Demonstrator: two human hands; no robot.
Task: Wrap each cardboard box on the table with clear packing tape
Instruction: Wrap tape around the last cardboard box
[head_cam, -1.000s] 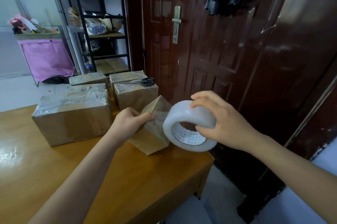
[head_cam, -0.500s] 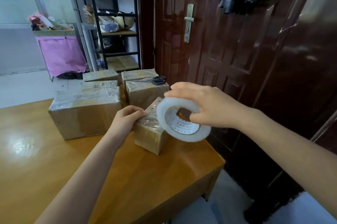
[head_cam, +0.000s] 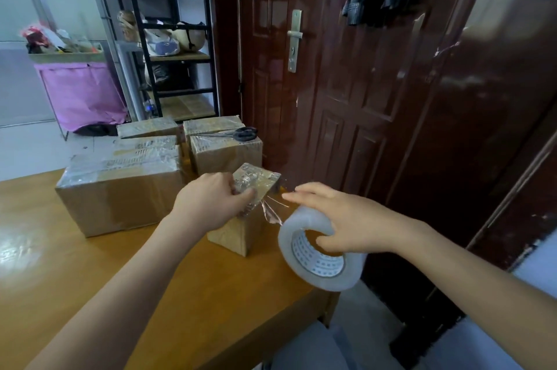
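Note:
A small cardboard box [head_cam: 241, 234] stands near the right edge of the wooden table [head_cam: 90, 279], its top shiny with clear tape. My left hand [head_cam: 211, 201] grips the box's top left corner. My right hand [head_cam: 337, 222] holds a big roll of clear packing tape [head_cam: 319, 261] just right of the box, thumb inside the core and fingers over the rim. A stretched, crinkled strip of tape [head_cam: 271, 210] runs from the roll up to the box's top edge.
A large taped box [head_cam: 120, 189] lies left of the small one. Three more boxes sit behind, one [head_cam: 226, 152] with black scissors [head_cam: 241, 134] on top. A dark red door [head_cam: 346, 83] stands right of the table. A black shelf rack [head_cam: 174, 38] is behind.
My right hand has pulled the roll down and to the right, away from the box, drawing out a strip of tape. My left hand stays on the box's top.

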